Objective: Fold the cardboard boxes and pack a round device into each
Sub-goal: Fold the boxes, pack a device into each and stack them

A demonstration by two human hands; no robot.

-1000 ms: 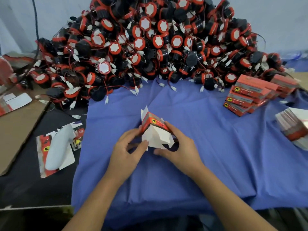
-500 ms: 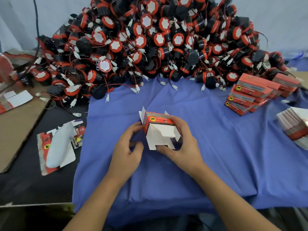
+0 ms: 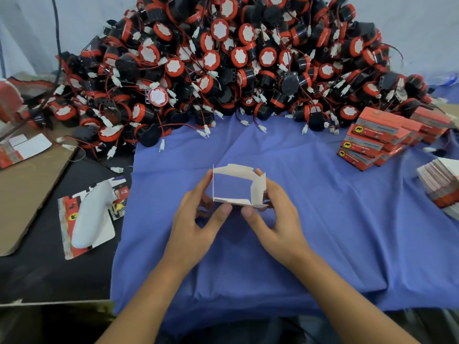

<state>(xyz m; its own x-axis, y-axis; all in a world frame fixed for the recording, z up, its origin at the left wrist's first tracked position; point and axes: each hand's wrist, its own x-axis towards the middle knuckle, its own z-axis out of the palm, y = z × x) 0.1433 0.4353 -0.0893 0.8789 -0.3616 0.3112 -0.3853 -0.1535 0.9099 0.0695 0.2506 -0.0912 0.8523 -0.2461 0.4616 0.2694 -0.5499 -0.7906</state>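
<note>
Head view: we find left hand [image 3: 196, 224] and right hand [image 3: 273, 219], each grip clamped on one cardboard box [image 3: 258, 192] above the blue cloth [image 3: 323, 244], squared open, unclosed, empty. Beyond, a few closed boxes [image 3: 372, 140] stack right; the pile of round devices [image 3: 236, 65] awaits packing.

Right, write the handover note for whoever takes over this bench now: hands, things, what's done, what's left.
Left hand: pinches the box at its left wall.
Right hand: pinches its right side by the flaps.
Done: box opened into a tube over the blue cloth, both ends open, nothing inside.
The pile of round devices lies behind it; closed orange boxes are stacked at the right.
To do: close one end, put a device in, close the other, repeat.
</note>
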